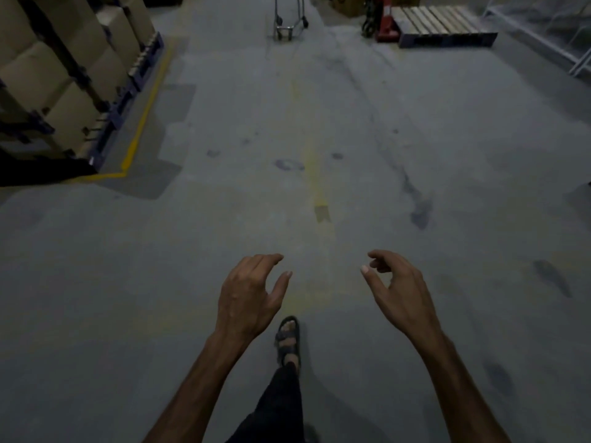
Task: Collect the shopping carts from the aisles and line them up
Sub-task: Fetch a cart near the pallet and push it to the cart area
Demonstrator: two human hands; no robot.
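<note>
Both hands, left point(252, 298) and right point(398, 289), hang half-curled and empty mid-walk, so this looks like the approach: next, reach the cart point(289, 19) far off at 12 o'clock and grip its handle.

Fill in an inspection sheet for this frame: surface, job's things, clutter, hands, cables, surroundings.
Surface: grey concrete floor, stained, with a worn yellow centre line and a yellow border line at the left.
Job's things: one cart far ahead, only its lower frame and wheels in view.
Clutter: pallet on the floor at top right, a red pallet jack beside it.
Hands: left hand and right hand both open, empty, held out in front.
Cables: nothing seen.
Surroundings: stacked boxes on racking at the left; white frame at far right; a sandalled foot stepping forward.
</note>
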